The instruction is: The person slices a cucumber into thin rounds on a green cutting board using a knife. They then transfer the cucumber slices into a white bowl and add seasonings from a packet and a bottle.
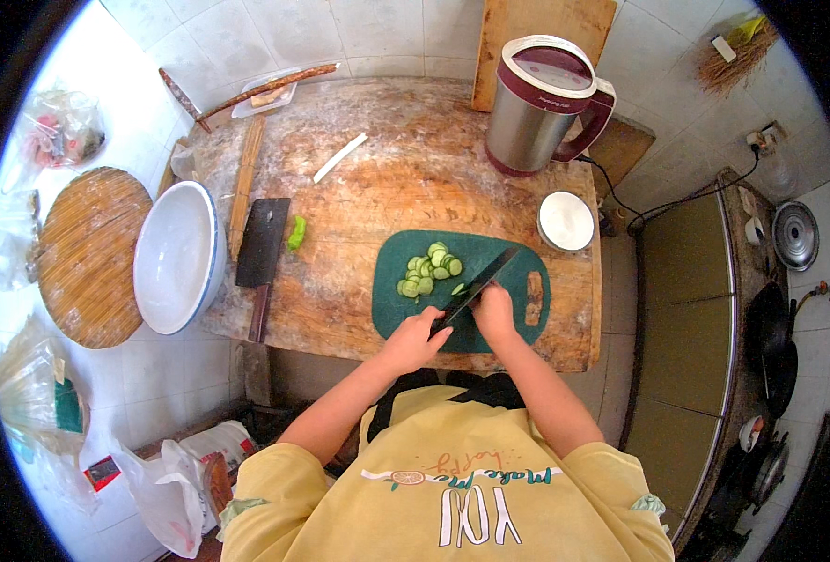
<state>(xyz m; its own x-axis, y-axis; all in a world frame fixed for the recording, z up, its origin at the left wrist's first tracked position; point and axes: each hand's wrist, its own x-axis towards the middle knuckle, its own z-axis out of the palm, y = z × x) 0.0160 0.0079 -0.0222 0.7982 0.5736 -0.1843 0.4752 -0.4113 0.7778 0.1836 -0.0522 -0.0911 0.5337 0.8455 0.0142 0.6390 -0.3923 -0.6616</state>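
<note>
Head view shows me the left grip (417,343) wrapped round the knife (484,280), right grip (494,314) beside it — spread or pinching, I can't tell — cucumber slices (426,272) left on the green board (394,314).

We saw the knife (486,277) only partly, its end inside the left hand (417,344). The right hand (494,311) hid its fingertips, and the lower edge cut off the shirt (387,520).

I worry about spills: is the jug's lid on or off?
On: the lid covers the top of the jug, standing upright on the table.
</note>
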